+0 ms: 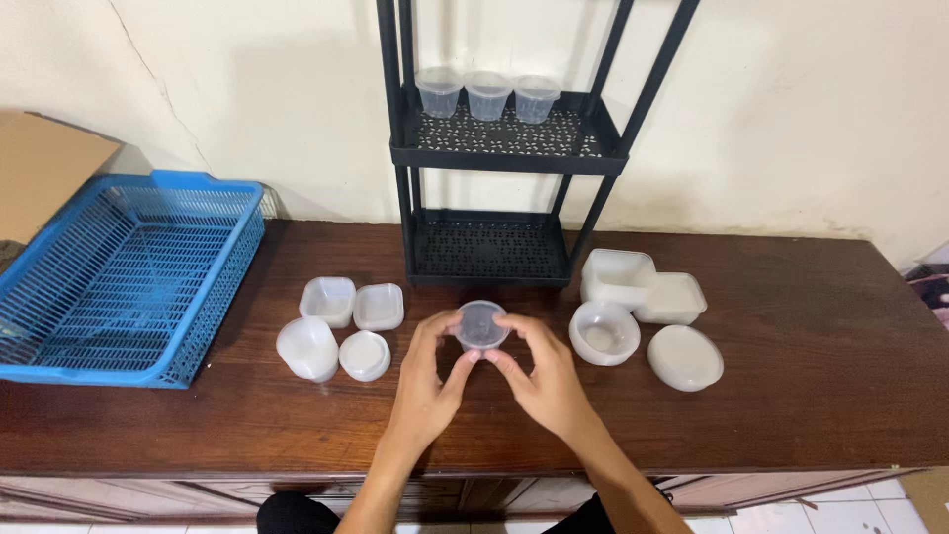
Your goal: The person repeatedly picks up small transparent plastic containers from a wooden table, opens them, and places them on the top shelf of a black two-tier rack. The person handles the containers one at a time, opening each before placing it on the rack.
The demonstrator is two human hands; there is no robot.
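A small round clear plastic cup with a lid (480, 324) sits mid-table, pinched between the left hand (427, 381) and right hand (544, 381); the black metal rack (494, 158) stands at twelve o'clock, the blue plastic basket (129, 277) at nine

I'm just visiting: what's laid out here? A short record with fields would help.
Left hand: grips the small round clear container from its left side.
Right hand: grips the same container from the right.
Surface: dark wooden table.
Left of hands: two square and two round white containers.
Right of hands: larger white containers and a round lid.
Behind: black shelf rack bearing three clear cups.
Far left: blue plastic basket.
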